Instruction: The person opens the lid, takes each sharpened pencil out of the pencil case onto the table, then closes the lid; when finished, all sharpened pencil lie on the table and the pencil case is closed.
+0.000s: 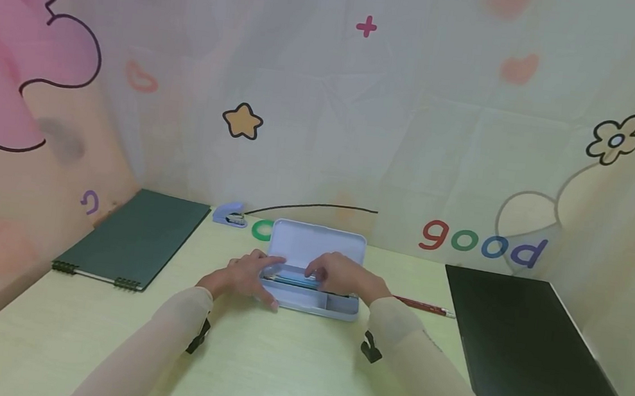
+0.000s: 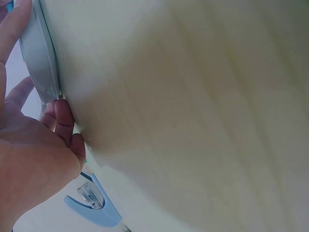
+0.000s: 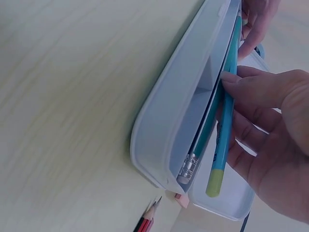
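Observation:
A pale blue pencil case (image 1: 297,297) stands on the table with its lid (image 1: 318,243) raised at the back. My left hand (image 1: 245,274) grips the left end of the case, thumb at the front and fingers toward the back. Over the right part of the case, my right hand (image 1: 345,275) pinches a blue pencil (image 3: 223,145) with a yellow-green end between thumb and fingers. This pencil's end sticks out past the hand, close above the case. Beneath it, a teal pencil (image 3: 202,137) with a white eraser lies along the long compartment.
Red pencils (image 1: 422,306) lie right of the case. Behind it to the left are a green tape roll (image 1: 261,230) and a lilac-blue stapler (image 1: 227,214). A dark green spiral pad (image 1: 136,237) lies at left, a black folder (image 1: 539,350) at right. A printed curtain hangs behind.

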A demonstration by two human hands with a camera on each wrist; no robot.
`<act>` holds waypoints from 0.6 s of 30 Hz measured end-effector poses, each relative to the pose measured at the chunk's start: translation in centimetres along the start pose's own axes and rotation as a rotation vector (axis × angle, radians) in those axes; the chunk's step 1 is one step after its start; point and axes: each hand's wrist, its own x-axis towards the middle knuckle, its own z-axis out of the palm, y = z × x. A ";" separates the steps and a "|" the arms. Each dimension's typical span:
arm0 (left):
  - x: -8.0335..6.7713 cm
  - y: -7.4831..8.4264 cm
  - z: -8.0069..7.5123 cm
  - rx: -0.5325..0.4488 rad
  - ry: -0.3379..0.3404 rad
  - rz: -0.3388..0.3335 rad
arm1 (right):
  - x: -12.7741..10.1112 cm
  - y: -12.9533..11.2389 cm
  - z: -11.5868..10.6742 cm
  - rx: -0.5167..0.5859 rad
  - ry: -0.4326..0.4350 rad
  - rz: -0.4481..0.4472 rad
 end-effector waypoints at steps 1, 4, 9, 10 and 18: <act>0.0 0.0 0.0 -0.002 0.000 -0.002 | 0.0 0.0 -0.1 0.000 0.000 0.001; 0.0 -0.1 0.0 0.000 -0.001 0.003 | -0.2 0.1 -0.3 0.005 -0.001 -0.004; 0.2 -0.3 0.1 -0.005 -0.001 0.013 | -0.5 0.1 -0.9 -0.003 -0.008 -0.018; 0.2 -0.3 0.1 -0.005 0.000 0.015 | -0.6 0.2 -1.0 -0.007 -0.011 -0.021; 0.2 -0.3 0.0 -0.002 0.006 0.016 | -1.1 1.0 -1.6 0.025 -0.033 0.003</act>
